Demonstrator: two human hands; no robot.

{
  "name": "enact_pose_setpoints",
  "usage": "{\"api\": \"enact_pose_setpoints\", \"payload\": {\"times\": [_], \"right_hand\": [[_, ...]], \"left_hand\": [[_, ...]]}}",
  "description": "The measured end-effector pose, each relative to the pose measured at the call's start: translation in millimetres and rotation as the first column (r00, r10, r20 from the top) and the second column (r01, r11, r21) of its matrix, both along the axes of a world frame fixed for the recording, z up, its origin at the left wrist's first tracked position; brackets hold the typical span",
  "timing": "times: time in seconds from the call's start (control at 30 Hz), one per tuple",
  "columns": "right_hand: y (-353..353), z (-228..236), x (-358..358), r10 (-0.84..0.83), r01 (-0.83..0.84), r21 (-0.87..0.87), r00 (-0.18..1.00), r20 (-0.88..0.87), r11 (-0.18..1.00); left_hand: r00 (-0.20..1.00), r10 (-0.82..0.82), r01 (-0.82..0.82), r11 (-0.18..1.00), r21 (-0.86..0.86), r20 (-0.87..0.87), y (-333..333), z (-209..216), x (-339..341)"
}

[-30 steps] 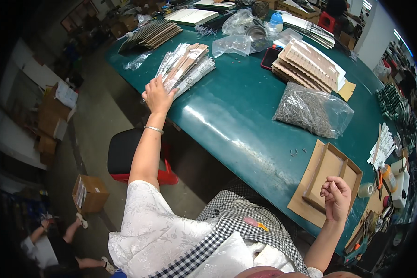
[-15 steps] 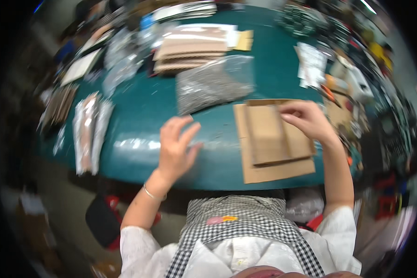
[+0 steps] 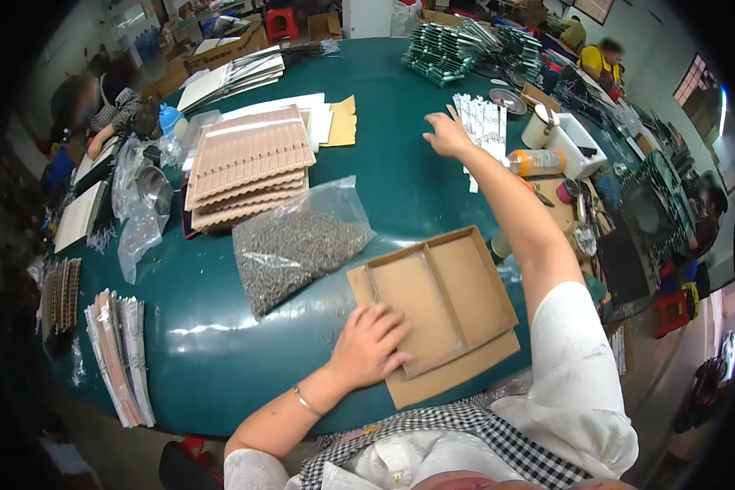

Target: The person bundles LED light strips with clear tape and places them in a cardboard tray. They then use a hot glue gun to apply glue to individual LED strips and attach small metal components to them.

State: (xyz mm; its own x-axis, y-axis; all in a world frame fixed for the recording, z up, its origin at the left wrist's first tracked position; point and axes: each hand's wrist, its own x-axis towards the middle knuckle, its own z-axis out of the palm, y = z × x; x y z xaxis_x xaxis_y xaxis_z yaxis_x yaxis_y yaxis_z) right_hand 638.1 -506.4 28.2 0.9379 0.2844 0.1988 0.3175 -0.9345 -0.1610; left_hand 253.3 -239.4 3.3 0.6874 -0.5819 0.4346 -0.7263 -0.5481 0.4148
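A shallow brown cardboard tray (image 3: 486,282) with a divider lies on a flat cardboard sheet (image 3: 408,396) near the front of the green table. My left hand (image 3: 371,345) rests on the left edge of the tray and sheet, fingers loosely bent and not wrapped round anything. Far forward on my right, my right hand (image 3: 447,133) is stretched out with its fingers apart. It is beside a pile of white printed paper strips (image 3: 486,126); whether the fingertips touch them, I cannot tell. Left of the tray lies a clear plastic bag (image 3: 302,245) full of small grey pieces.
Stacked pinkish-brown scalloped panels (image 3: 249,155) stand behind the bag. Bundled wrapped strips (image 3: 122,359) lie at the left. An orange-labelled bottle (image 3: 537,162), a white bin (image 3: 576,147) and tools crowd the right. Green-and-white bundles (image 3: 441,53) are at the back. Other people sit farther off.
My right hand has left the cardboard tray and reached forward to the paper strips. My left hand has come over onto the tray's left edge. The view has shifted too.
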Motion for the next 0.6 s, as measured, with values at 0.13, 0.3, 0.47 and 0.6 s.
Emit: {"api": "enact_pose_setpoints", "payload": {"times": [0.13,0.3,0.47,0.6], "right_hand": [[-11,-63,107,-0.079,0.081,0.106,0.997,-0.027,0.991],[35,-58,148,-0.227,0.216,-0.087,0.96,-0.163,0.973],[31,-57,166,-0.222,0.21,-0.133,0.972,-0.079,0.968],[19,-36,143,-0.188,0.197,-0.082,0.976,0.11,0.977]], "left_hand": [[0.992,-0.025,0.026,1.0,0.007,-0.121,0,-3,6],[0.969,-0.005,0.001,1.0,-0.018,-0.248,4,-4,5],[0.969,-0.015,0.003,0.999,-0.048,-0.246,2,-2,11],[0.97,-0.009,0.003,1.0,-0.027,-0.244,1,-1,9]]}}
